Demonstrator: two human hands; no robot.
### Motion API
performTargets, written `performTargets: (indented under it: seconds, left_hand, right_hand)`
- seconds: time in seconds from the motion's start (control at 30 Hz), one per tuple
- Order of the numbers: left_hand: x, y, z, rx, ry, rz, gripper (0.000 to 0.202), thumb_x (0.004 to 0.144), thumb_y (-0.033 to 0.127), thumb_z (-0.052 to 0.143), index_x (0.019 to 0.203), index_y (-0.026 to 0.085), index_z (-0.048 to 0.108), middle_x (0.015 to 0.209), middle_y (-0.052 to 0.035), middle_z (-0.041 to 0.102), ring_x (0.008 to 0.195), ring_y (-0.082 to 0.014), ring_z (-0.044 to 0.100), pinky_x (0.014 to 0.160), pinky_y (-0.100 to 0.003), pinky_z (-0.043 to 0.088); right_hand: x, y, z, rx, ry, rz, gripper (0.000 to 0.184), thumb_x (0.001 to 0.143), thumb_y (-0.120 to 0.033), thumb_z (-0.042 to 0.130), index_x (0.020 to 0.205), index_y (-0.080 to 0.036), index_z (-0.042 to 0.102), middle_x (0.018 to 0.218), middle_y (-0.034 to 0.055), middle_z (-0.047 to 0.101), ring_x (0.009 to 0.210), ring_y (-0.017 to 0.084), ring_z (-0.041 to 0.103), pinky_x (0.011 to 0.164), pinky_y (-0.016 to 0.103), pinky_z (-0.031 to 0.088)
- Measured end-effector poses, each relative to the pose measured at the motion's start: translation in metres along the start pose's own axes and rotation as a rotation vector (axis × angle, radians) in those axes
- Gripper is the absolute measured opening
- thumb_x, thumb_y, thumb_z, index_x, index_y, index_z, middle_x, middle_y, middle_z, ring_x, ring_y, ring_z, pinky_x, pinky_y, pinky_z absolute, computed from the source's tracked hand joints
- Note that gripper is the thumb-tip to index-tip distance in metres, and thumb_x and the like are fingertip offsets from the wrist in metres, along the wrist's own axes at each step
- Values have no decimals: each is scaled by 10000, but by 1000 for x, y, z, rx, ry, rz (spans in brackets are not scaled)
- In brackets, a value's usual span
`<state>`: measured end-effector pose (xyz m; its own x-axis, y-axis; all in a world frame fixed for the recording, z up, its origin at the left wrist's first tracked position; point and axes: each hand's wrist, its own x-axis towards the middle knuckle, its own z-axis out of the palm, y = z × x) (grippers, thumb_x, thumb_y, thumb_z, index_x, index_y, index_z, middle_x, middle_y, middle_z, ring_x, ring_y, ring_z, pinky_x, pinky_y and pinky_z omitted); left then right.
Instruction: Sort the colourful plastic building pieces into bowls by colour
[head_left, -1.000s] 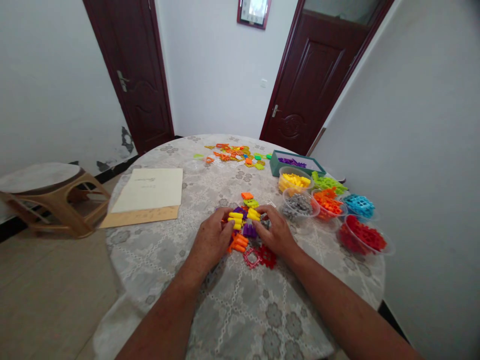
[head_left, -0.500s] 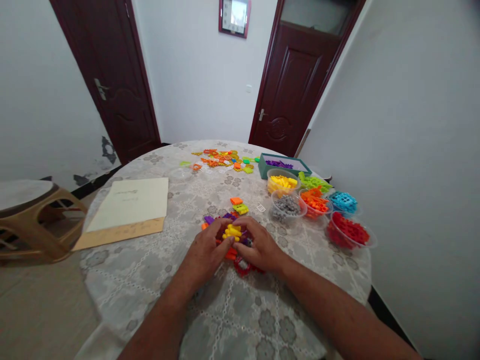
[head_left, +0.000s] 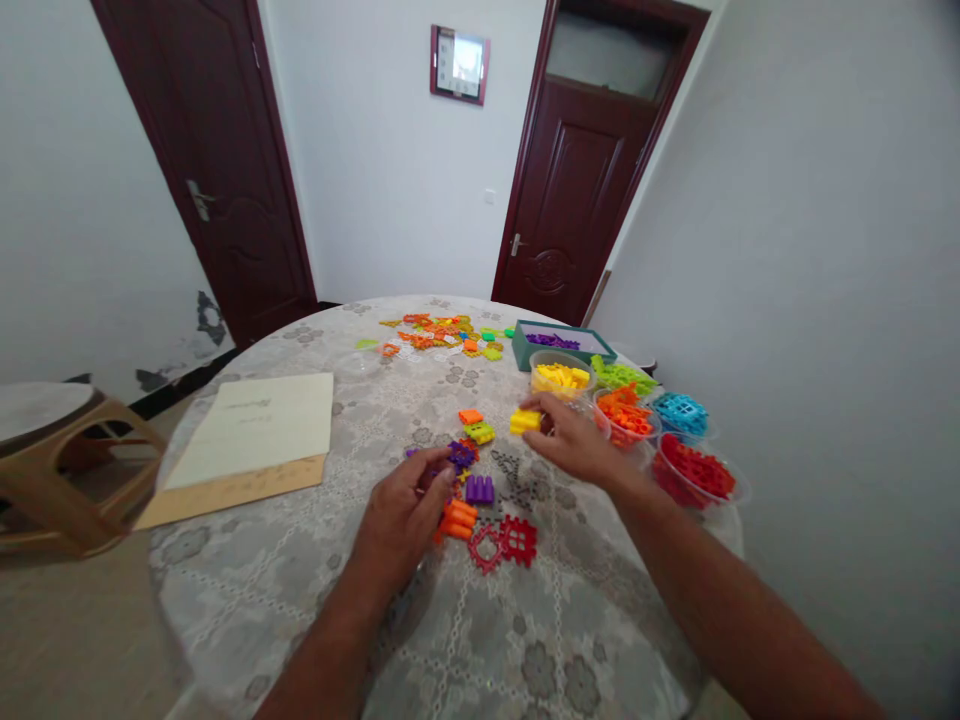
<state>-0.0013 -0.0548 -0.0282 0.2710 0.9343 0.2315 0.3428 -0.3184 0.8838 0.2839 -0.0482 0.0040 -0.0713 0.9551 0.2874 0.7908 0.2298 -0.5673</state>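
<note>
My right hand (head_left: 574,442) pinches a yellow block (head_left: 524,421) and holds it above the table, just in front of the bowl of yellow blocks (head_left: 561,374). My left hand (head_left: 401,510) rests on the tablecloth with its fingers curled over a purple piece (head_left: 459,455). Between the hands lie a purple block (head_left: 480,489), an orange block (head_left: 457,520) and two red square frames (head_left: 505,541). An orange block (head_left: 471,416) and a green block (head_left: 480,432) sit a little farther off.
Clear bowls of orange (head_left: 624,414), blue (head_left: 681,413) and red (head_left: 697,468) pieces and a teal box (head_left: 559,341) line the right of the round table (head_left: 525,640). Loose pieces (head_left: 439,335) lie at the far side. A paper folder (head_left: 251,432) lies left; a stool (head_left: 52,470) stands beside.
My hands have come apart: the right one has carried the yellow block away to the right, toward the bowls. The left stays at the pile. The camera has tilted up.
</note>
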Motion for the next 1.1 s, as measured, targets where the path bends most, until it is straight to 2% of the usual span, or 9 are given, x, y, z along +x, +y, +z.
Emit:
performTargets:
  seconds: [0.1, 0.23, 0.33, 0.47, 0.57, 0.67, 0.8, 0.97, 1.1]
  left_hand:
    - [3, -4, -6, 19, 148, -87, 372, 960, 498, 564, 1152, 234, 741, 1044, -49, 796, 908, -233, 739, 832, -351, 569]
    - [5, -10, -9, 13, 188, -98, 371, 950, 522, 576, 1134, 242, 736, 1034, -35, 792, 899, -226, 733, 846, -347, 563]
    - [5, -11, -9, 34, 187, -85, 355, 952, 508, 574, 1122, 243, 740, 1037, -33, 789, 900, -225, 725, 856, -348, 552]
    - [4, -9, -9, 34, 194, -90, 331, 952, 490, 573, 1100, 247, 742, 1011, -25, 786, 881, -218, 717, 842, -340, 541]
    - [4, -8, -9, 35, 207, -91, 315, 949, 465, 575, 1098, 246, 746, 1015, -27, 787, 890, -216, 715, 838, -334, 534]
    - [4, -8, -10, 30, 229, -95, 310, 947, 448, 574, 1094, 236, 745, 1011, -33, 791, 895, -216, 720, 851, -335, 533]
    - [5, -8, -10, 32, 246, -84, 288, 944, 420, 575, 1078, 230, 746, 986, -33, 790, 897, -213, 718, 867, -335, 532]
    - [5, -12, -9, 16, 246, -74, 274, 950, 393, 571, 1083, 228, 744, 1015, -39, 792, 922, -212, 724, 869, -336, 537]
    - [5, -14, -9, 48, 253, -56, 268, 951, 378, 568, 1080, 233, 753, 1021, -39, 796, 934, -215, 726, 868, -338, 538]
  right_hand:
    - [46, 34, -34, -371, 172, 54, 381, 886, -196, 654, 1264, -164, 620, 1143, 117, 670, 1025, 254, 638, 921, 361, 493]
    - [96, 74, -54, -697, 236, 242, 424, 943, -197, 615, 1364, -160, 596, 1303, 182, 619, 1121, 289, 640, 953, 372, 495]
    - [110, 88, -56, -771, 234, 302, 435, 966, -191, 587, 1401, -173, 591, 1320, 192, 615, 1120, 291, 648, 938, 373, 504]
    - [104, 91, -48, -770, 267, 296, 399, 1007, -196, 513, 1388, -133, 614, 1304, 215, 628, 1141, 307, 641, 955, 397, 505]
    - [92, 82, -32, -714, 299, 197, 370, 1023, -190, 467, 1336, -132, 655, 1293, 192, 655, 1189, 294, 621, 1024, 400, 482]
    - [75, 64, -6, -538, 278, -18, 327, 1015, -187, 466, 1222, -144, 716, 1218, 161, 703, 1170, 273, 628, 1061, 399, 471]
    - [57, 32, 39, -399, 38, -144, 357, 993, -188, 515, 1304, -170, 690, 1295, 137, 688, 1193, 234, 636, 1077, 357, 464]
    - [66, 7, 91, -447, -176, 6, 559, 1027, -356, 537, 1556, -182, 493, 1481, 164, 592, 1356, 255, 561, 1138, 360, 407]
    - [81, 5, 114, -461, -161, 139, 538, 1000, -434, 560, 1466, -169, 590, 1342, 215, 656, 1278, 341, 605, 1078, 443, 441]
